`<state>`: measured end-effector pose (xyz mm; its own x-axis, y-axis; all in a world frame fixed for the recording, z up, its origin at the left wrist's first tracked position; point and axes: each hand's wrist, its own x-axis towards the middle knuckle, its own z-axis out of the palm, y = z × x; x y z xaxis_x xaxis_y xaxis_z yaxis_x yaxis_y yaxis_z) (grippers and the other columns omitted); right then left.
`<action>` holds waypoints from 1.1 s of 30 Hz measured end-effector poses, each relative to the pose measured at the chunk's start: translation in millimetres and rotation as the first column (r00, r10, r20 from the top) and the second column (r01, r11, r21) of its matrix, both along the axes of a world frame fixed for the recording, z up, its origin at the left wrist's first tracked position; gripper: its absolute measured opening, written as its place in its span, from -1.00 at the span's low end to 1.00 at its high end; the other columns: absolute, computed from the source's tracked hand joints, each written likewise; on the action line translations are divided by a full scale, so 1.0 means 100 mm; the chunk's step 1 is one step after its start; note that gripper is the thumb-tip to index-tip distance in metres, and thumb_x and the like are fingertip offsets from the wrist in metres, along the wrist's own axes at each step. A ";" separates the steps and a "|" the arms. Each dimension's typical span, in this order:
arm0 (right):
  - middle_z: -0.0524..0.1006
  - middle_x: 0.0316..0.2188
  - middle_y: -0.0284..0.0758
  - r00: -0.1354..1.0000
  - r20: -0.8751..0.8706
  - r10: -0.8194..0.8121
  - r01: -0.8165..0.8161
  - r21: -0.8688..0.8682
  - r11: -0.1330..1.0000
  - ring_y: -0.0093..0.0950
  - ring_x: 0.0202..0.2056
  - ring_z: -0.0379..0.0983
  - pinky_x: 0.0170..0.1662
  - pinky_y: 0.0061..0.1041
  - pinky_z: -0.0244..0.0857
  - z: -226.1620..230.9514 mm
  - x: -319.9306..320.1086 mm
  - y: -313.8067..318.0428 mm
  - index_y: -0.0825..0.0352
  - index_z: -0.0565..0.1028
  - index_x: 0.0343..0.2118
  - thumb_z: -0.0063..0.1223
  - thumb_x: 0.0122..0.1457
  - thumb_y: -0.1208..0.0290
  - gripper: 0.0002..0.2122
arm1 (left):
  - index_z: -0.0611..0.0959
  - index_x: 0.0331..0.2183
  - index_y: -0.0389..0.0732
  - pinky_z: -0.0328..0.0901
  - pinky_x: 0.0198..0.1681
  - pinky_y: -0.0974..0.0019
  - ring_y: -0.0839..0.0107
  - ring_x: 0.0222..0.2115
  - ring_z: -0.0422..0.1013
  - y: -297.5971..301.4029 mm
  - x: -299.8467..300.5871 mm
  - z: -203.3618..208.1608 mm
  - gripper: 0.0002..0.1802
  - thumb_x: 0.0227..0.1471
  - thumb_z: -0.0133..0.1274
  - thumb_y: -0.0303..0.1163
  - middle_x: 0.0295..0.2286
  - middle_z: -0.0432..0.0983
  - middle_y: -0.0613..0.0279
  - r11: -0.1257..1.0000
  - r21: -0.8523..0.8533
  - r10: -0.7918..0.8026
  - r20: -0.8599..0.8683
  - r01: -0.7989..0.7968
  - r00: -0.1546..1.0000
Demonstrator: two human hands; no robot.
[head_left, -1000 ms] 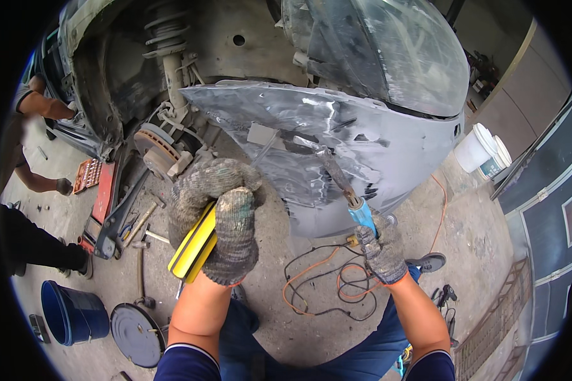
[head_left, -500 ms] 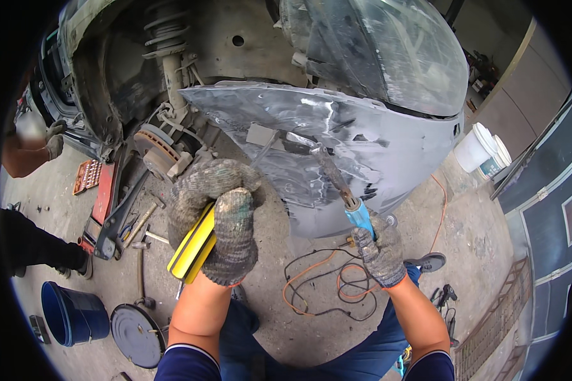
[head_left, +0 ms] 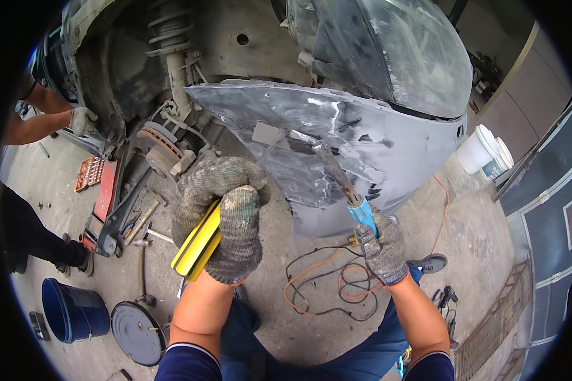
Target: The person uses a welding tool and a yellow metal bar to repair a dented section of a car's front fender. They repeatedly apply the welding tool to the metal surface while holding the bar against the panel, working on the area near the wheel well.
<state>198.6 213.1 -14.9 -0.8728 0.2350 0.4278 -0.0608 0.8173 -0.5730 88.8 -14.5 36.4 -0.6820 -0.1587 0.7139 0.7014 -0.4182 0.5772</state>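
My left hand (head_left: 225, 222), in a knitted grey glove, is closed round a yellow-handled tool (head_left: 197, 244) with dark stripes. Beyond my fist, in line with it, a thin stem ends in a flat grey plate (head_left: 268, 134) at the bumper. In my right hand (head_left: 388, 251), gloved likewise, is a soldering iron (head_left: 337, 171) with a blue grip and dirty metal shaft. Its shiny flat tip lies at the scuffed, cracked surface of a grey car bumper (head_left: 407, 149); whether it touches, I cannot tell. The plate sits just left of this tip.
Black and orange cables (head_left: 330, 286) lie coiled on the floor. At left are a brake disc (head_left: 162, 143), a red jack (head_left: 105, 190), hammers (head_left: 143, 222) and a blue bucket (head_left: 76, 311). A co-worker's gloved hand (head_left: 82, 120) is by the car. White buckets (head_left: 478, 149) stand right.
The co-worker's gloved hand has moved up and right toward the car body. The whole scene has shifted slightly in view. Both my hands keep their grip, with the tools nearly in place.
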 end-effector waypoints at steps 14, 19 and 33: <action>0.55 -0.26 -0.16 0.992 0.121 -0.026 0.041 -0.118 0.992 -0.30 -0.25 0.51 -0.15 -0.44 0.34 0.07 0.10 0.02 0.36 0.43 -0.03 0.07 0.14 0.23 -0.60 | 0.48 -0.27 -0.20 0.36 -0.60 0.42 0.41 -0.47 0.42 -0.01 -0.04 -0.02 -0.74 0.01 0.14 -0.31 -0.43 0.45 0.10 0.999 -0.034 0.016 -0.056 -0.018 0.998; 0.55 -0.25 -0.15 0.998 0.055 0.006 0.000 -0.100 0.995 -0.29 -0.23 0.51 -0.14 -0.44 0.34 0.01 0.05 -0.02 0.37 0.42 -0.02 0.07 0.14 0.20 -0.59 | 0.48 -0.26 -0.19 0.34 -0.59 0.44 0.41 -0.53 0.41 0.04 0.00 0.02 -0.73 0.01 0.13 -0.28 -0.46 0.46 0.10 1.000 -0.008 0.024 -0.023 -0.024 0.999; 0.55 -0.30 -0.13 0.994 0.111 0.014 0.006 -0.178 0.984 -0.26 -0.27 0.51 -0.17 -0.40 0.34 0.00 0.05 -0.07 0.36 0.42 -0.04 0.04 0.16 0.23 -0.62 | 0.48 -0.25 -0.22 0.30 -0.63 0.45 0.39 -0.58 0.40 0.05 0.04 0.02 -0.66 0.01 0.14 -0.21 -0.46 0.45 0.07 0.998 -0.010 0.065 -0.014 -0.065 0.998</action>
